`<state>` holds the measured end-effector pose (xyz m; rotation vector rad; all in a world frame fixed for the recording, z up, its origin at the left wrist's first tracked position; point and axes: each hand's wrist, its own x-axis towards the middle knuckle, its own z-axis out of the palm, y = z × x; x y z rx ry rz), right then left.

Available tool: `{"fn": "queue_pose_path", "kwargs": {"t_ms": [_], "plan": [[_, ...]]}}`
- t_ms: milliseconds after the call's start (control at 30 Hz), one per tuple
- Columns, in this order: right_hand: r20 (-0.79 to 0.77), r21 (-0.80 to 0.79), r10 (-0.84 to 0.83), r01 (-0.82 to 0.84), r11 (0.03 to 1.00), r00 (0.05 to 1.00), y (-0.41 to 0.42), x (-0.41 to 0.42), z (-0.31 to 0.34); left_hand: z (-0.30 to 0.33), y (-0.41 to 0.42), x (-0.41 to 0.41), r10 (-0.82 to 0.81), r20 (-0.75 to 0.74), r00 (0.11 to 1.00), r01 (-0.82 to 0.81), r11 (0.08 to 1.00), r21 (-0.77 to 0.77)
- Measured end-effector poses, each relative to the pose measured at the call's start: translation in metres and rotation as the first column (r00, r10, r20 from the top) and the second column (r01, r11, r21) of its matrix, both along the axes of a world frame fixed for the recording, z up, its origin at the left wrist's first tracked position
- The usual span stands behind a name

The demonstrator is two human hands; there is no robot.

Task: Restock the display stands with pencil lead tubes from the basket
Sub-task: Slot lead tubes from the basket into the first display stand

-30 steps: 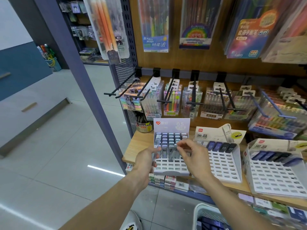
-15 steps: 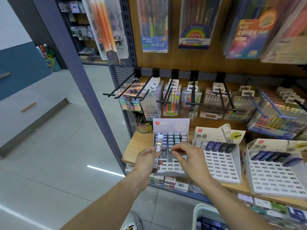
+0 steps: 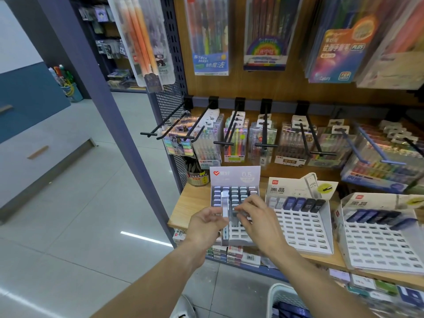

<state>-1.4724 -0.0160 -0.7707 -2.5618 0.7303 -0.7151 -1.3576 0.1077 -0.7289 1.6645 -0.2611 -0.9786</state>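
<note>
A lilac 0.5 display stand [image 3: 235, 176] sits on the wooden shelf [image 3: 190, 204], its upper slots filled with pencil lead tubes. My left hand [image 3: 205, 224] grips an upright pale lead tube [image 3: 225, 204] in front of the stand. My right hand [image 3: 257, 216] pinches a small tube over the stand's middle rows; its fingertips hide the slot. Two white stands, one in the middle [image 3: 302, 228] and one at the right [image 3: 378, 242], hold one row of dark tubes each. The white basket [image 3: 278, 292] is at the bottom edge with dark tubes inside.
Black pegboard hooks [image 3: 266, 125] with highlighter and pen packs hang just above the stands. A pen cup [image 3: 197, 175] stands left of the lilac stand. A blue-grey shelf post [image 3: 110, 111] runs diagonally at the left, with tiled floor beyond it.
My left hand has raised its lead tube upright in front of the stand. My right hand has dropped lower onto the stand's middle rows.
</note>
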Motion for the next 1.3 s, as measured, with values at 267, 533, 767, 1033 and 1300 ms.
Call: {"fn": "queue_pose_path", "kwargs": {"t_ms": [267, 533, 767, 1033, 1300], "plan": [[0.189, 0.396, -0.130, 0.045, 0.917, 0.973, 0.007, -0.003, 0.034, -0.001, 0.000, -0.004, -0.086, 0.071, 0.994, 0.084, 0.996, 0.025], [0.315, 0.541, -0.194, -0.008, 0.841, 0.929, -0.005, -0.019, 0.052, 0.000, -0.007, -0.010, -0.189, 0.287, 0.939, 0.171, 0.982, 0.085], [0.238, 0.371, -0.137, 0.040, 0.928, 0.962, -0.010, -0.030, 0.027, -0.008, -0.005, -0.007, -0.323, 0.453, 0.831, 0.233, 0.941, 0.244], [0.198, 0.345, -0.114, 0.040, 0.938, 0.974, -0.012, -0.029, 0.013, -0.014, -0.007, -0.010, -0.437, 0.384, 0.814, 0.337, 0.892, 0.301], [0.189, 0.287, -0.041, -0.015, 0.958, 0.981, -0.013, -0.028, 0.009, -0.013, -0.006, -0.010, -0.442, 0.366, 0.819, 0.352, 0.891, 0.287]]}}
